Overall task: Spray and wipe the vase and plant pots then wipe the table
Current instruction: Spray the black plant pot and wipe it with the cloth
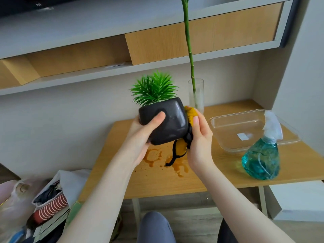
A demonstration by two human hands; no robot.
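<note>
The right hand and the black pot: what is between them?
In the head view, a yellow cloth lies between the right hand and the black pot, pressed against the pot's side.

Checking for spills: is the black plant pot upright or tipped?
Tipped: the black plant pot leans away in the left hand, base showing.

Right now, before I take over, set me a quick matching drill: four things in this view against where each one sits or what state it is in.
Things:
1. black glossy plant pot
2. clear glass vase with a green stalk
3. teal plastic spray bottle
4. mustard-yellow cloth

States:
A. stands on the table's right side, in front of the clear plastic tray
B. pressed against the pot by the right hand
C. tilted, lifted above the brown stains, held by the left hand
D. stands upright at the back of the wooden table

Pairs: 1-C, 2-D, 3-A, 4-B
</note>
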